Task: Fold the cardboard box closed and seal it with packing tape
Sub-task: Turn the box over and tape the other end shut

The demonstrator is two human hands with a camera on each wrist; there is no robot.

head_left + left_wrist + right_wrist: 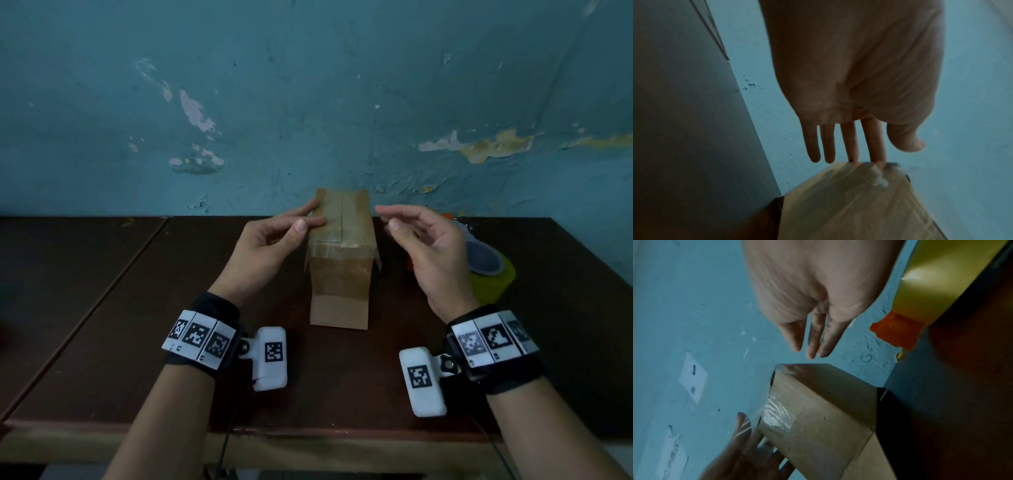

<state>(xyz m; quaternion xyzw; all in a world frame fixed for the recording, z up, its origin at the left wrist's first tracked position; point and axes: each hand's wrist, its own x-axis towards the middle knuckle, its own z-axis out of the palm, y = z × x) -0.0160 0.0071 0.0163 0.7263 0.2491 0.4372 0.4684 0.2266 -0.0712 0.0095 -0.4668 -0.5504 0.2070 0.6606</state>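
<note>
- The cardboard box point(340, 253) stands upright near the back of the bench point(102, 308), a tall matte brown block with its top flaps folded shut along a centre seam.
- Clear packing tape point(337, 247) lies glossy and wrinkled over the top and down the near face, its loose ends flaring at both upper corners.
- A plain flap juts out flat at the box's foot.
- My left hand point(265, 251) is open, its straight fingertips point(877, 155) touching the taped top edge.
- My right hand point(430, 248) hovers just beside the box, fingers relaxed, holding nothing.
- Behind it sits a yellow-green tape roll point(493, 274) with an orange plastic part.
- Beyond, a blue wall point(308, 85) shows peeling paint.
</note>
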